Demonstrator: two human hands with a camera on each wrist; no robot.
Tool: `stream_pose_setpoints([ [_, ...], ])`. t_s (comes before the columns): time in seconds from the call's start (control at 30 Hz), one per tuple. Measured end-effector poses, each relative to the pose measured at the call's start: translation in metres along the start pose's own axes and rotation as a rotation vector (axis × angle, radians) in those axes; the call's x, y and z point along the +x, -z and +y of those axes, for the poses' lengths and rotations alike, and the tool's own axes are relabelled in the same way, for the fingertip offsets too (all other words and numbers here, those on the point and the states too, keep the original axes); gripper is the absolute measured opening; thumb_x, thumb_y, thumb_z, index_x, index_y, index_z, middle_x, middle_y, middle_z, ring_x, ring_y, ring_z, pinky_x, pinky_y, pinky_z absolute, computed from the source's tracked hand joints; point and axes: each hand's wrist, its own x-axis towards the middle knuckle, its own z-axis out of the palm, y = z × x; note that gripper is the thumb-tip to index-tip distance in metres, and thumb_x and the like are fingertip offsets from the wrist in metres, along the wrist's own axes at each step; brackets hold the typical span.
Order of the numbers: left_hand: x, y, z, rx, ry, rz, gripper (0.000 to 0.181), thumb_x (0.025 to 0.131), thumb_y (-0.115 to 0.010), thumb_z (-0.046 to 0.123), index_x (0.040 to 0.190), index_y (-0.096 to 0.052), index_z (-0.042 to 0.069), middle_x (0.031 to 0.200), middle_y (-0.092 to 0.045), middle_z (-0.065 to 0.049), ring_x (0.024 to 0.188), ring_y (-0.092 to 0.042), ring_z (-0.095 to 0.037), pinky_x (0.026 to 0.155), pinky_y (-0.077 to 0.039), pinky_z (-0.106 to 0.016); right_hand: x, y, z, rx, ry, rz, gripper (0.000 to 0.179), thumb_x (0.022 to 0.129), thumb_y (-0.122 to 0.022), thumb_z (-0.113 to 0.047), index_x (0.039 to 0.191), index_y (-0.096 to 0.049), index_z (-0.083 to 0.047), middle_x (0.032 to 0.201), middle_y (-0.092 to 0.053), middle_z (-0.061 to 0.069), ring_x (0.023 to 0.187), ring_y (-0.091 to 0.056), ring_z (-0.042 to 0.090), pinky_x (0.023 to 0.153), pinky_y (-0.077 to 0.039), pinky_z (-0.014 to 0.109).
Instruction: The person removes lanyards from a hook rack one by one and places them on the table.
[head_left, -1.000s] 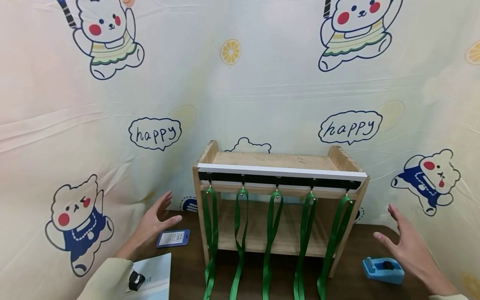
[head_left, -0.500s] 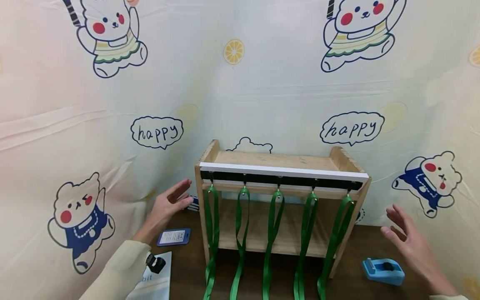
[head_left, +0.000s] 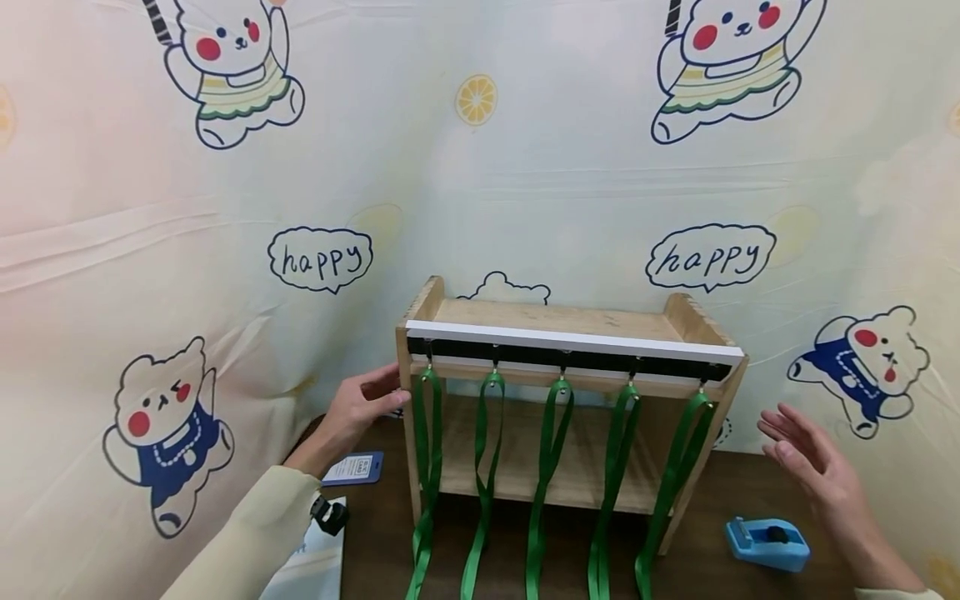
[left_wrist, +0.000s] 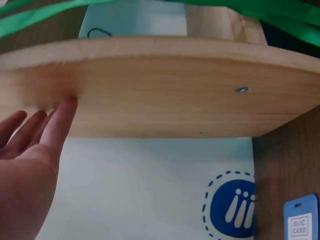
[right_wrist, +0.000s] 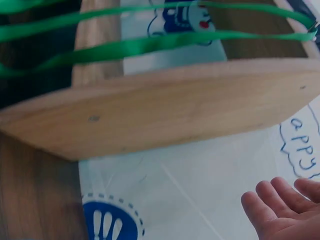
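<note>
A small wooden shelf stands on the dark table, with a black strip across its upper front. Several green lanyards hang from clips along that strip. My left hand is at the shelf's left side, near its top. In the left wrist view, the fingertips touch the outer face of the side panel. My right hand hovers to the right of the shelf, apart from it, holding nothing. The right wrist view has its fingers loosely extended below the right panel.
On the right lies a light blue tape dispenser. A blue ID card holder lies left of the shelf, partly behind the left wrist. Below it is a pale blue booklet, partly covered by the sleeve. A printed curtain hangs behind.
My left hand has moved right and reached the shelf's left side. My right hand has stayed beside the shelf, shifting slightly. The view has turned a little; shelf and lanyards stay put.
</note>
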Motion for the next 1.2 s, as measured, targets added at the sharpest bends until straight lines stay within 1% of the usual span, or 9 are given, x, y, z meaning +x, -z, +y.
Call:
stream_pose_setpoints([
  [0.1,0.001,-0.004,0.003,0.078,0.018,0.028,0.062,0.095,-0.070,0.030,0.150,-0.050,0.011,0.140,-0.062,-0.018,0.120,-0.059,-0.035,0.093,-0.054,-0.028,0.001,-0.004,-0.006,0.125,0.016,-0.019,0.055,0.108,-0.036,-0.006,0.160,-0.024,-0.016,0.141,-0.052,-0.022,0.123,-0.056,-0.012,0.091,-0.049,0.005],
  [0.2,0.000,-0.006,0.005,0.140,0.033,0.055,0.063,0.093,-0.072,0.035,0.148,-0.052,0.012,0.139,-0.063,-0.018,0.119,-0.061,-0.033,0.094,-0.057,-0.037,0.000,-0.010,-0.014,0.167,0.031,-0.012,0.051,0.108,-0.035,-0.005,0.157,-0.032,-0.017,0.142,-0.055,-0.019,0.123,-0.059,-0.008,0.092,-0.051,0.007],
  [0.27,0.001,-0.008,0.006,0.167,0.037,0.060,0.065,0.093,-0.073,0.037,0.148,-0.052,0.011,0.140,-0.063,-0.018,0.119,-0.062,-0.033,0.095,-0.059,-0.041,0.000,-0.014,-0.021,0.183,0.046,-0.001,0.048,0.107,-0.036,-0.003,0.154,-0.038,-0.016,0.142,-0.058,-0.016,0.123,-0.060,-0.006,0.092,-0.052,0.009],
  [0.37,0.001,-0.008,0.007,0.169,0.043,0.064,0.064,0.093,-0.073,0.036,0.148,-0.053,0.011,0.138,-0.063,-0.018,0.118,-0.063,-0.032,0.096,-0.059,-0.043,-0.002,-0.020,-0.030,0.204,0.060,0.011,0.045,0.107,-0.035,-0.001,0.150,-0.043,-0.012,0.139,-0.061,-0.012,0.122,-0.062,-0.002,0.092,-0.053,0.011],
  [0.57,0.003,-0.008,0.007,0.163,0.044,0.074,0.062,0.094,-0.073,0.034,0.147,-0.053,0.009,0.138,-0.063,-0.020,0.118,-0.063,-0.034,0.097,-0.058,-0.046,-0.004,-0.034,-0.051,0.199,0.023,0.085,0.041,0.106,-0.042,-0.001,0.144,-0.052,-0.012,0.130,-0.069,-0.013,0.111,-0.069,0.001,0.090,-0.053,0.011],
  [0.67,0.003,-0.008,0.007,0.166,0.043,0.074,0.062,0.094,-0.073,0.034,0.147,-0.053,0.009,0.138,-0.063,-0.020,0.119,-0.063,-0.034,0.098,-0.058,-0.047,-0.003,-0.040,-0.059,0.190,0.017,0.122,0.040,0.104,-0.047,-0.001,0.142,-0.055,-0.010,0.127,-0.071,-0.013,0.107,-0.071,0.002,0.090,-0.053,0.010],
  [0.73,0.004,-0.008,0.006,0.165,0.044,0.075,0.062,0.094,-0.073,0.034,0.147,-0.053,0.009,0.138,-0.063,-0.020,0.119,-0.062,-0.034,0.098,-0.057,-0.047,-0.001,-0.044,-0.063,0.183,0.025,0.121,0.039,0.104,-0.049,0.000,0.142,-0.054,-0.005,0.126,-0.072,-0.011,0.108,-0.072,0.002,0.090,-0.053,0.010],
  [0.9,0.004,-0.009,0.007,0.155,0.043,0.074,0.062,0.093,-0.073,0.034,0.147,-0.053,0.009,0.139,-0.062,-0.020,0.122,-0.061,-0.036,0.100,-0.056,-0.048,0.005,-0.050,-0.068,0.155,0.040,0.095,0.040,0.103,-0.051,0.000,0.143,-0.052,0.001,0.126,-0.073,-0.011,0.109,-0.072,0.004,0.091,-0.053,0.010],
  [1.2,0.003,-0.008,0.006,0.150,0.042,0.067,0.063,0.094,-0.073,0.035,0.148,-0.052,0.010,0.140,-0.062,-0.019,0.122,-0.061,-0.035,0.101,-0.055,-0.049,0.007,-0.056,-0.069,0.147,0.045,0.099,0.039,0.102,-0.052,0.000,0.141,-0.054,0.001,0.124,-0.073,-0.013,0.105,-0.073,0.004,0.088,-0.055,0.012],
])
